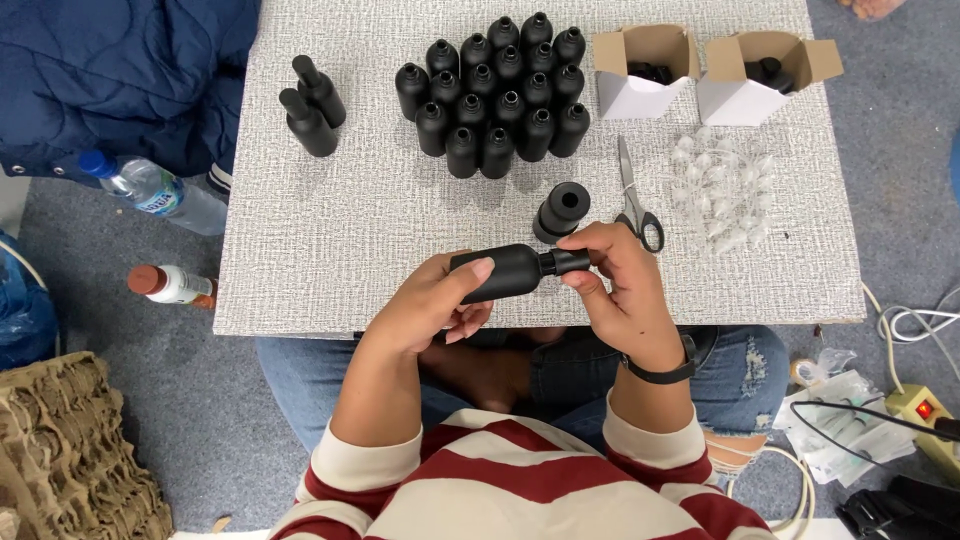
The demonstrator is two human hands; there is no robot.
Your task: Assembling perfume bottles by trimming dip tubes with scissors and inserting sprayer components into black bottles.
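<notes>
My left hand (432, 303) grips the body of a matte black bottle (505, 271) held sideways over the table's near edge. My right hand (620, 290) pinches the black cap (570, 262) at the bottle's neck. Just beyond the hands stands another black bottle (561, 211), open at the top. A cluster of several black uncapped bottles (497, 95) stands at the far middle of the grey table (330, 230). Two capped black bottles (312, 105) stand at the far left.
Scissors (633, 195) lie right of the single bottle, beside a pile of clear plastic pieces (720, 185). Two open white boxes (645, 70) (760, 75) stand at the far right. Plastic drink bottles (150, 187) (172, 285) lie on the floor left; a power strip (925, 410) lies right.
</notes>
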